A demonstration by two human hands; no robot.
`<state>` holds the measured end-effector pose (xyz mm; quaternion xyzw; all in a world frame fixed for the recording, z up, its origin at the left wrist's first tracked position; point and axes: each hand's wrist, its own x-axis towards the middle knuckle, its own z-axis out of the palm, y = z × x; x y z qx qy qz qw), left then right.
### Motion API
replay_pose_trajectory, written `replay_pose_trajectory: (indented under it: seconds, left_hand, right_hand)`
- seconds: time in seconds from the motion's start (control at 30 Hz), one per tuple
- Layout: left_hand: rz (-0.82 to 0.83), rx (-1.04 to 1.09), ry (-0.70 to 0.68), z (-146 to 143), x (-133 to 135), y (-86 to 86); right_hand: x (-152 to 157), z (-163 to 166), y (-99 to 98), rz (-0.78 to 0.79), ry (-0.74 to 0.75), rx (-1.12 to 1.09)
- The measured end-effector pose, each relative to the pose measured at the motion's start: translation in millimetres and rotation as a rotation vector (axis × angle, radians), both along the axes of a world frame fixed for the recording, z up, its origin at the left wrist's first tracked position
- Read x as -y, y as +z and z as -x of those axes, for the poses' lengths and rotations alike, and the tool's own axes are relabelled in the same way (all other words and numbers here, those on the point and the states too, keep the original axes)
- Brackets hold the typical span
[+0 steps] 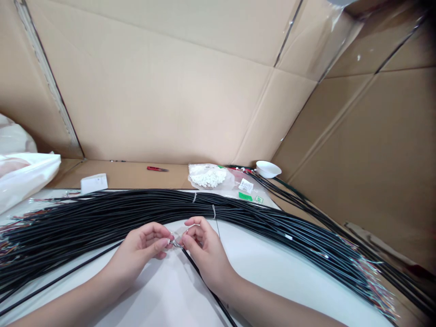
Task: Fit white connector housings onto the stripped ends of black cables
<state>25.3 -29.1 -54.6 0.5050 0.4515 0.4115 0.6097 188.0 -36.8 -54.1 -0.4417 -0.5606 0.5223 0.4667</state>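
A black cable (222, 307) runs up from the lower edge and ends in thin bare-looking wires (176, 244) between my hands. My left hand (141, 245) is closed, thumb and forefinger pinching the wire ends; a tiny pale piece at its fingertips is too small to name. On the other side my right hand (207, 252) has its thumb and fingers bent together at the wires, just above the black sheath. Just beyond both hands lies a thick bundle of black cables (136, 209), with coloured wires fanning out at each end.
Behind the bundle lie a clear bag of small white connectors (208, 177), a white bowl (268, 169), a red-handled tool (156, 169) and a white paper (94, 183). A white plastic bag (27, 175) sits at left. Cardboard walls (163, 91) enclose the back and right.
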Motion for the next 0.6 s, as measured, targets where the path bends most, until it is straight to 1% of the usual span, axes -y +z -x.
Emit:
replay_pose_trajectory:
  seconds: [0.23, 0.6]
  left_hand:
    - [-0.023, -0.025, 0.003, 0.8, -0.6, 0.3]
    - [-0.049, -0.036, -0.019, -0.5, 2.1, 2.0]
  right_hand:
    - [-0.1, -0.3, -3.2, -0.017, 0.015, -0.022]
    - [0.7, 0.6, -1.3, 0.015, 0.013, 0.096]
